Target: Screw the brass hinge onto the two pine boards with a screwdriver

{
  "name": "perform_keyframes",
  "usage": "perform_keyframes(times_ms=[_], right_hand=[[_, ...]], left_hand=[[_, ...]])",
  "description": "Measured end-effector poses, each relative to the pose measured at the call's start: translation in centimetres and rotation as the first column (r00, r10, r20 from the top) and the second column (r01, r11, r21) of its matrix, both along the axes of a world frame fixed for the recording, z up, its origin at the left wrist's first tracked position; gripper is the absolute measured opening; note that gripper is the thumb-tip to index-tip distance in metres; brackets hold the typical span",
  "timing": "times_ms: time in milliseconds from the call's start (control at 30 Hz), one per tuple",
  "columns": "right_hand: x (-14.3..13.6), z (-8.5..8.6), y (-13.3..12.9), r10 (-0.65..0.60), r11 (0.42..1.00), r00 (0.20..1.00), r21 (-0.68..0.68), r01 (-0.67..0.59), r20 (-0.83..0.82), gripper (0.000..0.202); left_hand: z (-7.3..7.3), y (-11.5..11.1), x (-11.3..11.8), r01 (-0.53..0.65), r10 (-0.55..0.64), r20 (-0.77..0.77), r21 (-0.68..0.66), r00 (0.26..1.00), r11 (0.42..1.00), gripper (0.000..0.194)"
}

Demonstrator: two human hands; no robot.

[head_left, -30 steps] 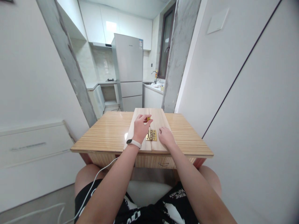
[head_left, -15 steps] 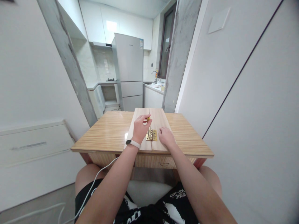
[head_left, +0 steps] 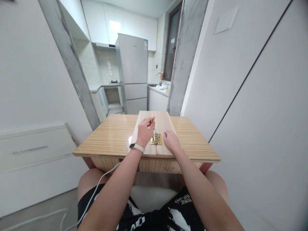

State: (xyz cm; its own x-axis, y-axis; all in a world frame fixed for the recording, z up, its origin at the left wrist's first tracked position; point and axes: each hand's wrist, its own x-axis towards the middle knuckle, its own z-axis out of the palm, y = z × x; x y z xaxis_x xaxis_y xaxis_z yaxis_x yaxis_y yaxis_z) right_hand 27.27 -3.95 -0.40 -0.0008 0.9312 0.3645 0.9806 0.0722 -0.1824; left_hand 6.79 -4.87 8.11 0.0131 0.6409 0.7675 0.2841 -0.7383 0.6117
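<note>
My left hand (head_left: 145, 130) pinches a small screwdriver (head_left: 152, 121) by its yellow-and-black handle, above the left leaf of a brass hinge (head_left: 157, 139). The tool's thin shaft points down towards the hinge, but its tip is hard to make out. The hinge lies open across the seam of two pale wooden boards (head_left: 163, 120) laid side by side. Just right of the hinge, my right hand (head_left: 171, 140) rests on the right-hand board with fingers curled in. What it holds, if anything, is hidden.
Under the boards stands a striped wooden table (head_left: 115, 134) with a drawer (head_left: 158, 166) in front. A white cable (head_left: 102, 177) runs down past my left leg. Beyond the table are a fridge (head_left: 134, 61) and a sink counter (head_left: 158, 94). A white wall (head_left: 260, 112) is close on the right.
The fingers of my left hand have shifted slightly around the screwdriver handle, covering more of it. My right hand, the hinge and the boards stay in place.
</note>
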Motion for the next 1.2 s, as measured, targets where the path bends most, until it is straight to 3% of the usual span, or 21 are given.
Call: perform_keyframes(times_ms=[200, 533, 933, 1200], right_hand=[[-0.07, 0.01, 0.01, 0.000, 1.000, 1.000, 0.002, 0.000, 0.000, 0.030], [-0.08, 0.11, -0.03, -0.001, 1.000, 1.000, -0.022, 0.001, 0.010, 0.031], [0.05, -0.09, 0.09, 0.003, 1.000, 1.000, -0.019, -0.003, 0.017, 0.032], [0.07, -0.31, 0.29, -0.003, 1.000, 1.000, -0.009, 0.003, 0.011, 0.031]], left_hand=[[0.05, -0.16, 0.18, 0.023, -0.024, 0.020, 0.012, 1.000, 1.000, 0.023], [0.02, 0.16, -0.32, -0.139, 0.139, 0.018, 0.013, 0.990, 0.990, 0.019], [-0.16, 0.38, 0.03, 0.038, -0.037, 0.037, -0.007, 0.999, 0.999, 0.026], [0.30, -0.03, 0.20, -0.055, 0.055, 0.046, -0.005, 0.997, 0.998, 0.024]])
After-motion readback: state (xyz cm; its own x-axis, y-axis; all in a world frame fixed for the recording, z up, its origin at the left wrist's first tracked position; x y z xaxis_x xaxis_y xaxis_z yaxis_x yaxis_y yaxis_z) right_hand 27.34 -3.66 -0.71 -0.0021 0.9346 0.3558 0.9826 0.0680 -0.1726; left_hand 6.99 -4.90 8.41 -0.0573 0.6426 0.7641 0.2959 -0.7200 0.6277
